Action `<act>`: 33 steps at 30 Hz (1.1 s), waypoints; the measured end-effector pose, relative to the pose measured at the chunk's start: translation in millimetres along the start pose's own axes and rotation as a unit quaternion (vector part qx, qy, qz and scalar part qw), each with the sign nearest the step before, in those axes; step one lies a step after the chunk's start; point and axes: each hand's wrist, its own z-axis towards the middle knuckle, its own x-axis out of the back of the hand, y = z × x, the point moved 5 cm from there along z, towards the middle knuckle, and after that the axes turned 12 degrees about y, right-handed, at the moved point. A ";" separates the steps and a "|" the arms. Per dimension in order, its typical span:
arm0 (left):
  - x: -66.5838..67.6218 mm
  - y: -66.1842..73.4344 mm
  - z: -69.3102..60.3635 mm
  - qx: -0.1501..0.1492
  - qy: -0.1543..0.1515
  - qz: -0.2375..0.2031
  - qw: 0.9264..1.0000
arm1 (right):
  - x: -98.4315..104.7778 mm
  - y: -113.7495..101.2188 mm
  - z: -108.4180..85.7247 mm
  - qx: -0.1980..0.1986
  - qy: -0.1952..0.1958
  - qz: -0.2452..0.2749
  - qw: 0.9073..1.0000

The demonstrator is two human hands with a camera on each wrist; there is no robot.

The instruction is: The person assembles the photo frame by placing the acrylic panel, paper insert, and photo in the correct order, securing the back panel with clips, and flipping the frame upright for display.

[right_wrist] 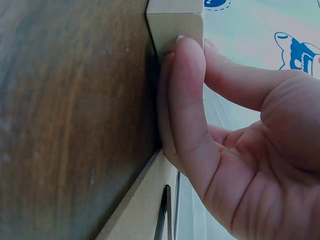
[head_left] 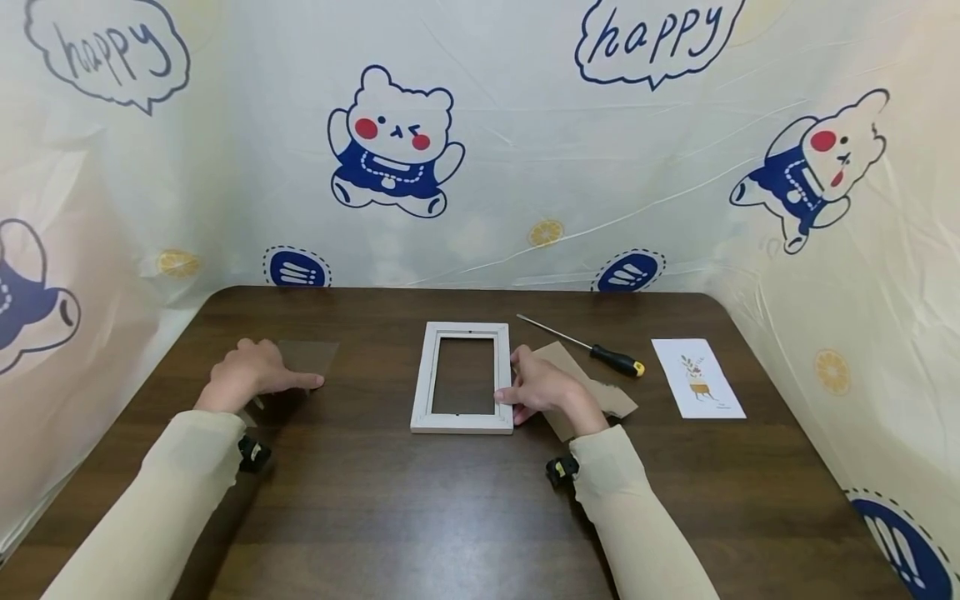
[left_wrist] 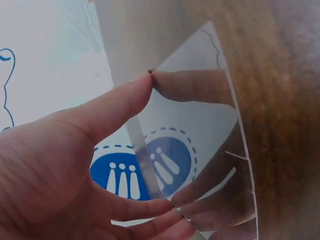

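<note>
A white picture frame (head_left: 461, 423) lies flat mid-table, its opening showing the brown tabletop. My right hand (head_left: 551, 387) holds the frame's right side: the thumb rests on the upper face and the fingers lie along the outer side. In the right wrist view, the fingertips press a corner of the frame (right_wrist: 176, 30). At the left, my left hand (head_left: 255, 371) lies over a clear sheet (head_left: 318, 357), partly hiding it. Reflections show in the sheet (left_wrist: 200, 125) in the left wrist view, where extended thumb and fingertips touch it, spread apart.
Brown backing board (head_left: 558, 358) lies partly under my right forearm and hand. Behind it is a screwdriver (head_left: 617, 360) with a black and yellow handle. A white card (head_left: 697, 371) with a potted plant print lies at the right. Patterned sheeting (head_left: 510, 183) surrounds the table.
</note>
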 end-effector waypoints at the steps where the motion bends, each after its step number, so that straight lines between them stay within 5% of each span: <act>1: 0.7 -1.0 1.0 0.003 -0.003 -0.003 1.000 | -0.3 -0.1 0.2 -0.001 0.000 0.001 1.000; 17: 2.8 -14.9 22.8 0.069 -0.060 -0.048 0.995 | -0.1 -1.0 -0.3 -0.001 0.001 0.003 1.000; 24: -0.7 -17.5 27.7 0.066 -0.087 -0.062 0.992 | -0.9 -1.9 -0.6 0.000 -0.003 0.016 1.000; 33: -2.5 -23.9 31.1 0.054 -0.077 -0.082 0.992 | -0.7 -1.2 -0.9 -0.003 -0.001 0.020 1.000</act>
